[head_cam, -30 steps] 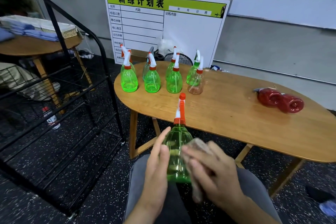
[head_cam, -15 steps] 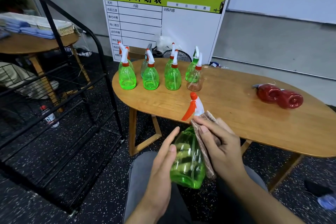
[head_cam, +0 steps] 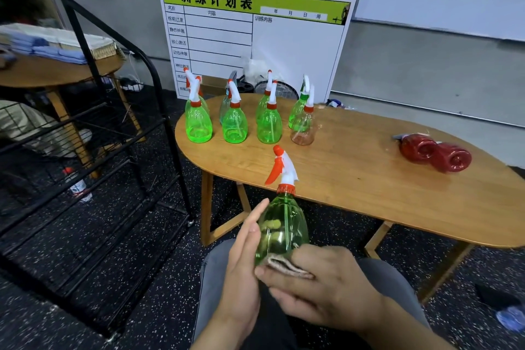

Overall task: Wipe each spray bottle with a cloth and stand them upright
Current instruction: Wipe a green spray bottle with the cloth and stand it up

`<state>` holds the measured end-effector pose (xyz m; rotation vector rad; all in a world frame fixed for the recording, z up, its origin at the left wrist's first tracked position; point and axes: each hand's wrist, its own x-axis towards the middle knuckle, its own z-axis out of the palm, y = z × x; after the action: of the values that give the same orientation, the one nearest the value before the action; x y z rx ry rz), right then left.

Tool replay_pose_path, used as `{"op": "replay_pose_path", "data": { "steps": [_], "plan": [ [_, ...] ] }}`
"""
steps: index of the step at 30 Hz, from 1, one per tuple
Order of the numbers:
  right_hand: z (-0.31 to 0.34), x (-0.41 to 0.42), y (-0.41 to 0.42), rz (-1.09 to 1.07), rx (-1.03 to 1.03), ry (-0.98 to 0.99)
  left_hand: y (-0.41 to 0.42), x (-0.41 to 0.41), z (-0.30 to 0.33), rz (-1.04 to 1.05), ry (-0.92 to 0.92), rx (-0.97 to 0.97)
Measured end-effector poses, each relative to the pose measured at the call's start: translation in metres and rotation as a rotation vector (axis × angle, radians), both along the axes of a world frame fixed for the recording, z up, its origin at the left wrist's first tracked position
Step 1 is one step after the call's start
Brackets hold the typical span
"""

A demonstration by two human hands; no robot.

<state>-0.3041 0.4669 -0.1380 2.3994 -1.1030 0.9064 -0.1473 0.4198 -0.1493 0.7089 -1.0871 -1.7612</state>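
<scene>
I hold a green spray bottle (head_cam: 284, 221) with an orange-and-white trigger head upright over my lap, in front of the wooden table (head_cam: 355, 179). My left hand (head_cam: 244, 264) grips its left side, with fingers showing through the plastic. My right hand (head_cam: 326, 284) pinches a beige cloth (head_cam: 287, 267) and presses it against the bottle's lower right part. Several green spray bottles (head_cam: 234, 125) and one clear brownish bottle (head_cam: 302, 128) stand upright at the table's far left. Two red bottles (head_cam: 434, 152) lie on their sides at the right.
A black metal rack (head_cam: 85, 179) stands at the left, close to the table's end. Behind it is a round wooden table (head_cam: 56, 71) with folded cloths. A planning board (head_cam: 255, 37) leans on the wall. A small bottle (head_cam: 76, 185) lies on the floor.
My right hand with the cloth slid from the bottle's neck down to its base. The trigger head is uncovered now. My left hand stayed on the bottle's left side.
</scene>
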Motion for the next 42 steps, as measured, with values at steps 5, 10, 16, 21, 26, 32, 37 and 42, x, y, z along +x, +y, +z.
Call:
{"op": "replay_pose_path", "data": {
  "steps": [5,10,16,21,26,32,37,42],
  "plan": [
    [0.015,-0.012,-0.024,-0.155,0.069,-0.455,-0.002,0.000,0.000,0.053,-0.034,-0.014],
    [0.020,-0.009,-0.039,-0.204,0.191,-0.652,-0.003,0.001,-0.003,0.036,-0.074,-0.078],
    [0.001,0.002,-0.017,-0.106,0.099,-0.341,-0.003,0.003,-0.004,-0.003,-0.028,-0.026],
    [-0.004,0.002,-0.003,-0.012,0.010,-0.027,-0.001,0.002,0.001,0.021,-0.017,-0.028],
    [0.014,-0.004,-0.021,-0.149,0.080,-0.397,-0.002,0.000,-0.001,0.043,-0.020,-0.027],
    [0.016,0.006,-0.029,-0.186,0.179,-0.586,-0.005,0.002,-0.003,0.043,-0.018,-0.022],
    [0.000,0.013,-0.010,-0.068,0.058,-0.117,-0.006,0.005,-0.002,0.060,-0.017,-0.004],
    [-0.004,0.009,-0.008,-0.088,0.235,-0.502,-0.005,0.003,0.003,0.088,-0.069,-0.034]
  ]
}}
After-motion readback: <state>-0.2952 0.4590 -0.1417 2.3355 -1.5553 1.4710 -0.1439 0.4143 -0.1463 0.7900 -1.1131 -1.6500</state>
